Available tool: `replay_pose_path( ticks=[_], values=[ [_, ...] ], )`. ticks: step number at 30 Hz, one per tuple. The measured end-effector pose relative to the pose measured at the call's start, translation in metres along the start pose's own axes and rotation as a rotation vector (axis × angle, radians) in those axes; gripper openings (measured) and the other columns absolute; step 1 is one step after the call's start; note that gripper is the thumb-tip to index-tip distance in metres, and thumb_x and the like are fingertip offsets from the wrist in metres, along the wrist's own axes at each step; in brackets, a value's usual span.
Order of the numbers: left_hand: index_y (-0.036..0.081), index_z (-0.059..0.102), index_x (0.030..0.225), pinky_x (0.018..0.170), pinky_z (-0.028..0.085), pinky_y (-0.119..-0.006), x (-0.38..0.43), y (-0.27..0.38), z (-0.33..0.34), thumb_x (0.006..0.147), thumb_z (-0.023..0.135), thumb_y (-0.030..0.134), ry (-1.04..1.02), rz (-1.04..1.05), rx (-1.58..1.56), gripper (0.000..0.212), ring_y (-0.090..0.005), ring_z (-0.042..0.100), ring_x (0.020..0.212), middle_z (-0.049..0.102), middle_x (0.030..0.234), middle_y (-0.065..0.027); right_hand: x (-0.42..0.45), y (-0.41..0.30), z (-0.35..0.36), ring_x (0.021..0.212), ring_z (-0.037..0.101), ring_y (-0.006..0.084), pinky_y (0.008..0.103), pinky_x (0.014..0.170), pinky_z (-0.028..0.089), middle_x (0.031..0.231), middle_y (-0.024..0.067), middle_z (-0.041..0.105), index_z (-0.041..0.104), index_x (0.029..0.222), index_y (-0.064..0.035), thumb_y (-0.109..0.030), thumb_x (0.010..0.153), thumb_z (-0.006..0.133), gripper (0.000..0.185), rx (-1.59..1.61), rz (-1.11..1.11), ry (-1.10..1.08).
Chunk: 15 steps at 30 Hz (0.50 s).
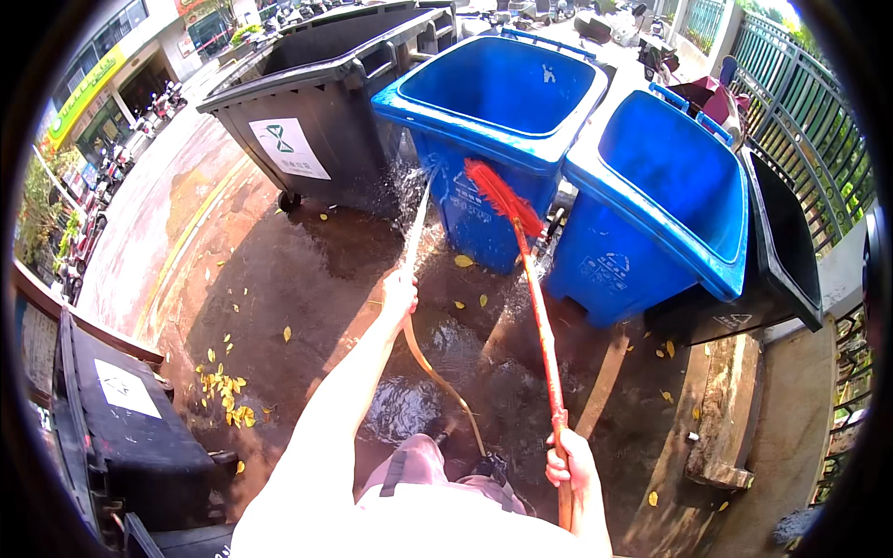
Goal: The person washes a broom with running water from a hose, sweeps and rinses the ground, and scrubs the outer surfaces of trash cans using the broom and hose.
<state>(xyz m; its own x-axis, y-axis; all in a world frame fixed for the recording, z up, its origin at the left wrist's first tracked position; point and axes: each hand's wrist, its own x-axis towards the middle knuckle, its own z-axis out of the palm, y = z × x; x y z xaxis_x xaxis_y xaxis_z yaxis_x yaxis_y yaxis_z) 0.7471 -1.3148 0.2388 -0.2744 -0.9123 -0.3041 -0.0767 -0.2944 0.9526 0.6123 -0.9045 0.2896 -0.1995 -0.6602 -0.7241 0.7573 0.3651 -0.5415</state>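
My left hand [400,296] is closed around a water hose [432,373], which trails down to the wet ground near my feet. Water from it splashes on the left side of the middle blue plastic wheeled bin [481,209]. In my right hand [573,460] is the long orange-red handle of a red-bristled brush [502,194]. The brush head lies in front of that bin's face, at its right side; whether the bristles touch it I cannot tell. Another blue bin [614,272] stands just to the right. Both blue bins have their tops open.
A large black dumpster [328,132] stands at the back left, and a black bin [788,244] at the right against a metal fence [802,91]. A black bin [132,418] is at the lower left. Yellow leaves [230,401] lie on the wet ground. A stone block [722,411] borders the right side.
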Motion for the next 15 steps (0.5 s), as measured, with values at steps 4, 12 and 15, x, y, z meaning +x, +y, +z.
replay_pose_path(
  ticks=[4,12,15],
  values=[
    [0.006,0.051,0.081,0.034,0.034,-0.023,0.012,0.003,-0.010,0.095,0.039,0.020,0.007,0.032,0.028,0.023,-0.0066,0.041,0.040,0.044,0.055,0.0011,0.005,0.024,0.011,0.028,0.024,0.0083,0.0291,0.030,0.027,0.044,-0.0022,0.029,0.047,0.090,-0.0114,-0.045,0.090,0.045,0.033,-0.020,0.000,-0.030],
    [0.006,0.050,0.081,0.033,0.031,-0.023,0.075,0.007,-0.078,0.095,0.040,0.022,0.021,-0.043,-0.004,0.023,-0.0072,0.040,0.038,0.043,0.053,0.0015,0.057,0.010,0.119,0.029,0.024,0.0082,0.0271,0.030,0.026,0.045,-0.0028,0.029,0.045,0.084,-0.0094,-0.044,0.093,0.042,0.036,-0.041,0.024,0.021],
    [0.006,0.050,0.082,0.033,0.032,-0.024,0.100,0.000,-0.107,0.095,0.040,0.020,-0.049,-0.117,-0.043,0.021,-0.0076,0.041,0.038,0.044,0.054,0.0010,0.142,-0.012,0.178,0.031,0.027,0.0066,0.0264,0.031,0.027,0.048,-0.0038,0.033,0.046,0.081,-0.0088,-0.049,0.090,0.045,0.041,-0.119,0.026,0.045]
  ],
)
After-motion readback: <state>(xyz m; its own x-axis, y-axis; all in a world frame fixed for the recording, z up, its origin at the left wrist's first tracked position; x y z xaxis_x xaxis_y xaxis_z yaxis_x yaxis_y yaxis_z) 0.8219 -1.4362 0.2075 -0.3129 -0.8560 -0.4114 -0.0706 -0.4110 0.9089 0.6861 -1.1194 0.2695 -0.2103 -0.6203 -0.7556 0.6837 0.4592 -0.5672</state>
